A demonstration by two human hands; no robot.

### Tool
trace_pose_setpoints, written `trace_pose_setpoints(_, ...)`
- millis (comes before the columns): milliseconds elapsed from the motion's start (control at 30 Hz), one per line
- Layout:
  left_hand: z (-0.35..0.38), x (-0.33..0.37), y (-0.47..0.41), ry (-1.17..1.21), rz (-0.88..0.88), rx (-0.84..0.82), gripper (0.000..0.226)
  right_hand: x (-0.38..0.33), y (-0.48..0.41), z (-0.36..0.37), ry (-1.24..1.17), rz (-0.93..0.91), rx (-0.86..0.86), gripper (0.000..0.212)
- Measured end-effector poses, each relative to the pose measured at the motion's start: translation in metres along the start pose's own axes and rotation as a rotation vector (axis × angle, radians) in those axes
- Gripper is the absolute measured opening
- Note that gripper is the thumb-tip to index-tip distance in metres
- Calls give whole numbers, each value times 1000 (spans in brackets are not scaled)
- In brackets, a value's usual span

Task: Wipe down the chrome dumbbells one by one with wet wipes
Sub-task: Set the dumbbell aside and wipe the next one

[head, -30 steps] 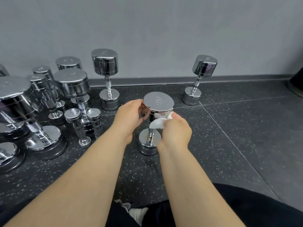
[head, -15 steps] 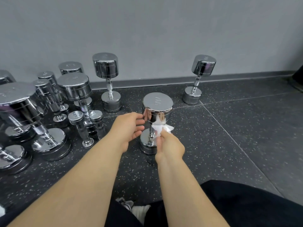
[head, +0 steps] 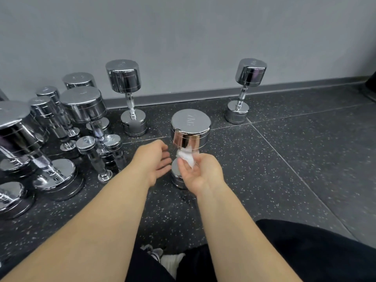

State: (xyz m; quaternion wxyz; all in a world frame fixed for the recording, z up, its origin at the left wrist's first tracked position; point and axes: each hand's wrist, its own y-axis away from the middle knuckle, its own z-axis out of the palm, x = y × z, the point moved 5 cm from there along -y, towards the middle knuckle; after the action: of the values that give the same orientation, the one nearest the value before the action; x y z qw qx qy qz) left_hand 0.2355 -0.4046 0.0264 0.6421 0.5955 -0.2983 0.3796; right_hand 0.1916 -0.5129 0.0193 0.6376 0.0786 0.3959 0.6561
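Dumbbell [head: 190, 129] in chrome is stood upright on the speckled floor [head: 284, 159]. A white wet wipe [head: 186, 157] is pressed round its handle, gripped by the right hand [head: 200, 173]. The left hand [head: 152, 159] is held slack and uncurled just beside it, apart.

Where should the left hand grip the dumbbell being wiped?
Probably the side wall of the upper head, from the left: the dumbbell stands on end, the right hand holds the wet wipe just below, and the left hand is open alongside.
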Motion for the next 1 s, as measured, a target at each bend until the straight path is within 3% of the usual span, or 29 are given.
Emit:
trace_pose_setpoints(100,12,-3,-1,38,-32,-110,13,-21,-2,-1,-24,-30,-65,30)
trace_pose_setpoints(267,19,4,-5,115,19,-108,17,-52,-25,3,130,-55,-26,30)
trace_pose_setpoints(500,14,15,-28,226,46,-41,14,-88,-60,47,754,-15,-11,29)
trace_pose_setpoints(633,28,17,-34,301,-14,-218,21,-98,-57,87,1251,26,-92,54)
trace_pose_setpoints(733,39,21,-42,371,-65,-307,27,-97,-55,97,1448,-27,-124,50)
trace_pose_setpoints(800,41,22,-46,388,-87,-292,14,-99,-58,93,1402,-115,-110,38)
trace_pose_setpoints(900,35,18,-42,436,-94,-226,18,-104,-58,76,1210,-256,-29,27)
trace_pose_setpoints(1000,27,9,-30,478,-83,-195,15,-94,-51,58,944,-285,-22,17)
